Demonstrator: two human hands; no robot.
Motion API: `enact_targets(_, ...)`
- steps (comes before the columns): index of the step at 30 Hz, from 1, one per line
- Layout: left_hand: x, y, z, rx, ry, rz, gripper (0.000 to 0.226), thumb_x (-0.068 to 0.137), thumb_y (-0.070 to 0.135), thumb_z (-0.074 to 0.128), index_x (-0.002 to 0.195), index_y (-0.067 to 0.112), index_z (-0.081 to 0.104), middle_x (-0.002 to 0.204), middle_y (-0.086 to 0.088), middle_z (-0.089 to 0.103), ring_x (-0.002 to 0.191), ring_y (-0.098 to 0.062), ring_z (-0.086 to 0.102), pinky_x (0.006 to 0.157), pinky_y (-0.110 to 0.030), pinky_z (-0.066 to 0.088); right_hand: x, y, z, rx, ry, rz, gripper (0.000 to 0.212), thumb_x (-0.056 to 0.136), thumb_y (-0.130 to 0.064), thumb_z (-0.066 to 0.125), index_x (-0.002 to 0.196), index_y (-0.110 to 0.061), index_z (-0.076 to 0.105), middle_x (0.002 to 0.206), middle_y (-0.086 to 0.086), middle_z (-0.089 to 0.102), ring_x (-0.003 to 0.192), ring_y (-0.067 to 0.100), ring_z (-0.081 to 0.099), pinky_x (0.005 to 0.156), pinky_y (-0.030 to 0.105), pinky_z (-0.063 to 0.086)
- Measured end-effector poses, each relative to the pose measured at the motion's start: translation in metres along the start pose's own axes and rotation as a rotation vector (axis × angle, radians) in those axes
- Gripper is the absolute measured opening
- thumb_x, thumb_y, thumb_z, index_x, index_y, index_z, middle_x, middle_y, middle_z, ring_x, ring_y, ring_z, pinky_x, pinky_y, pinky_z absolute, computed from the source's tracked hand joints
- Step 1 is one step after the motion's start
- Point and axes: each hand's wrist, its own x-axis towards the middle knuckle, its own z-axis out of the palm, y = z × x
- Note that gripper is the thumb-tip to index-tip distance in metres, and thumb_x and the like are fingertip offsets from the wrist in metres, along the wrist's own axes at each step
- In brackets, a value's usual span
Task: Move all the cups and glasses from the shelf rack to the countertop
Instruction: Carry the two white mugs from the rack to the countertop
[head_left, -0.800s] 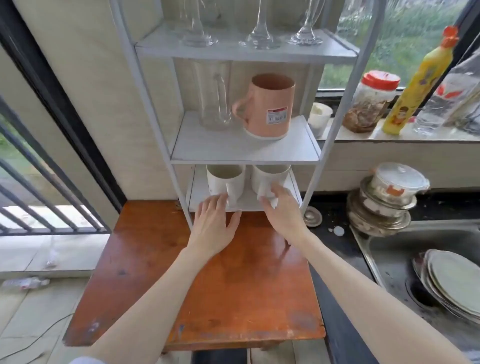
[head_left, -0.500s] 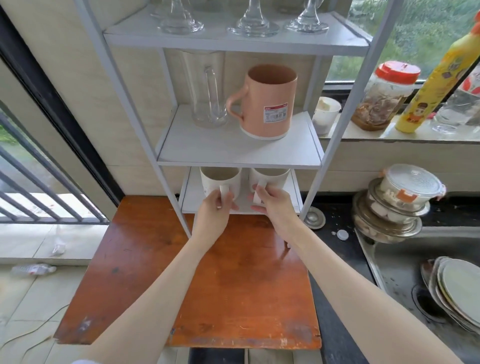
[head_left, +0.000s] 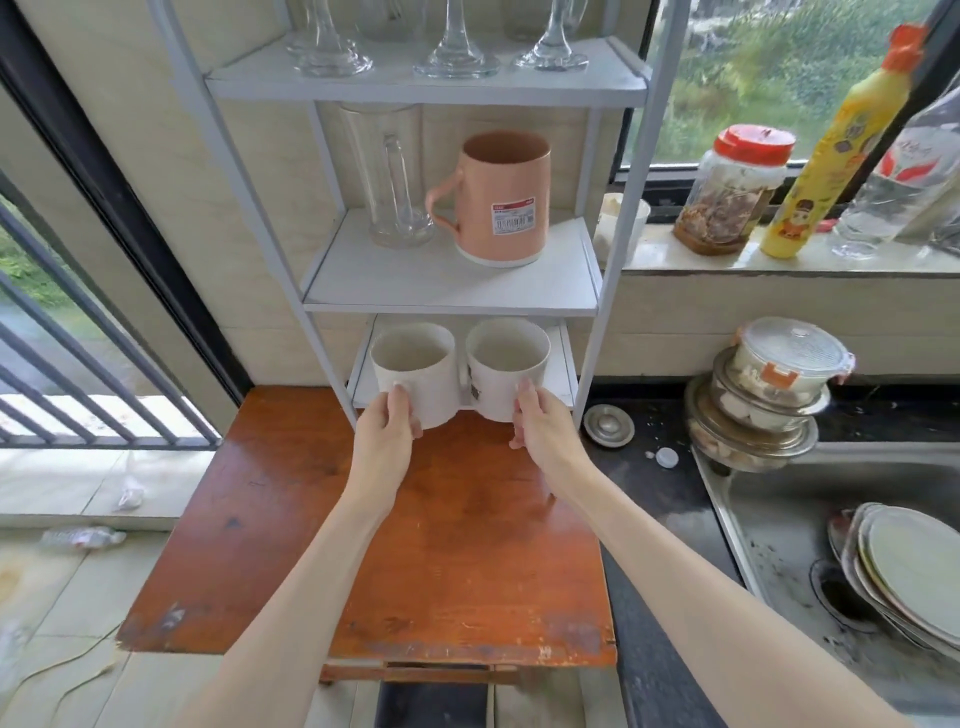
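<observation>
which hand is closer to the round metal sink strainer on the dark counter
Right. The right hand, gripping a white mug, is just left of the strainer; the left hand is farther left.

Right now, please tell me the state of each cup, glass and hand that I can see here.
Left white mug: upright, held by left hand.
Right white mug: upright, held by right hand.
Pink mug: upright, middle shelf, untouched.
Glass mug: upright beside it.
Stemmed glasses: standing on top shelf.
</observation>
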Motion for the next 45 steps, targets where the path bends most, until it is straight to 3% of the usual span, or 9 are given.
enact_targets(6, -0.055, -0.013, -0.032, -0.047, -0.045, 0.035, 0.036, 0.094, 0.023, 0.041, 0.059, 0.016, 0.037, 0.049, 0.007, 0.036, 0.047, -0.005, 0.034, 0.061, -0.029, 0.037, -0.066, 0.014, -0.022, 0.024, 0.046, -0.02, 0.038, 0.097, -0.037, 0.035, 0.067, -0.015, 0.041, 0.059, -0.003, 0.036, 0.043, 0.004, 0.039, 0.046, 0.018, 0.038)
enact_targets(11, -0.113, -0.014, -0.045, 0.021, -0.165, 0.061, 0.04, 0.091, 0.016, 0.037, 0.051, 0.021, 0.033, 0.041, 0.01, 0.036, 0.049, -0.006, 0.034, 0.061, -0.025, 0.036, -0.152, 0.046, -0.048, 0.061, 0.194, 0.1, 0.04, 0.097, -0.036, 0.039, 0.063, -0.016, 0.044, 0.057, -0.003, 0.04, 0.052, 0.01, 0.039, 0.06, 0.032, 0.04)
enact_targets(16, -0.175, 0.0, -0.03, 0.064, -0.329, 0.123, 0.04, 0.092, 0.015, 0.035, 0.052, 0.019, 0.032, 0.051, 0.004, 0.037, 0.057, -0.011, 0.034, 0.059, -0.027, 0.033, -0.24, 0.073, -0.093, 0.176, 0.385, 0.299, 0.035, 0.097, -0.033, 0.039, 0.064, -0.023, 0.047, 0.062, -0.004, 0.044, 0.06, 0.011, 0.044, 0.051, 0.024, 0.04)
enact_targets(22, -0.265, 0.02, 0.039, 0.027, -0.553, 0.139, 0.04, 0.09, 0.013, 0.037, 0.05, 0.017, 0.037, 0.051, 0.003, 0.039, 0.048, -0.007, 0.037, 0.044, -0.018, 0.03, -0.34, 0.091, -0.183, 0.273, 0.693, 0.34, 0.034, 0.09, -0.026, 0.047, 0.057, -0.017, 0.042, 0.05, -0.001, 0.042, 0.053, 0.016, 0.039, 0.05, 0.026, 0.036)
enact_targets(26, -0.338, 0.036, 0.101, 0.05, -0.738, 0.179, 0.029, 0.085, 0.011, 0.041, 0.056, 0.013, 0.039, 0.055, -0.003, 0.036, 0.057, -0.017, 0.03, 0.054, -0.032, 0.022, -0.42, 0.1, -0.247, 0.325, 0.894, 0.307, 0.044, 0.086, -0.029, 0.052, 0.045, -0.021, 0.04, 0.035, -0.008, 0.035, 0.041, 0.013, 0.034, 0.047, 0.023, 0.034)
enact_targets(32, -0.482, 0.065, 0.206, 0.006, -0.929, 0.177, 0.031, 0.082, 0.014, 0.041, 0.052, 0.015, 0.033, 0.055, -0.002, 0.035, 0.056, -0.016, 0.029, 0.052, -0.032, 0.023, -0.558, 0.12, -0.354, 0.293, 1.144, 0.279, 0.041, 0.088, -0.03, 0.051, 0.05, -0.019, 0.038, 0.035, -0.01, 0.036, 0.042, 0.012, 0.036, 0.051, 0.026, 0.037)
enact_targets(38, -0.644, 0.069, 0.284, -0.105, -1.174, 0.138, 0.036, 0.09, 0.026, 0.051, 0.056, 0.014, 0.055, 0.053, 0.004, 0.05, 0.055, -0.011, 0.046, 0.054, -0.018, 0.044, -0.7, 0.142, -0.452, 0.287, 1.368, 0.248, 0.04, 0.087, -0.031, 0.051, 0.051, -0.02, 0.036, 0.042, -0.007, 0.033, 0.038, 0.009, 0.033, 0.052, 0.027, 0.036)
enact_targets(40, -0.689, 0.068, 0.307, -0.113, -1.273, 0.084, 0.029, 0.091, 0.026, 0.051, 0.067, 0.012, 0.061, 0.058, 0.003, 0.049, 0.06, -0.013, 0.046, 0.068, -0.029, 0.047, -0.741, 0.15, -0.479, 0.314, 1.422, 0.227, 0.04, 0.086, -0.031, 0.051, 0.052, -0.021, 0.033, 0.044, -0.007, 0.029, 0.038, 0.01, 0.029, 0.052, 0.027, 0.033)
enact_targets(45, -0.786, 0.076, 0.366, -0.098, -1.476, 0.186, 0.023, 0.089, 0.03, 0.047, 0.072, 0.014, 0.048, 0.063, -0.005, 0.033, 0.064, -0.019, 0.031, 0.064, -0.035, 0.028, -0.815, 0.173, -0.545, 0.395, 1.546, 0.185, 0.038, 0.084, -0.028, 0.052, 0.054, -0.022, 0.031, 0.05, -0.006, 0.025, 0.039, 0.011, 0.022, 0.048, 0.027, 0.025)
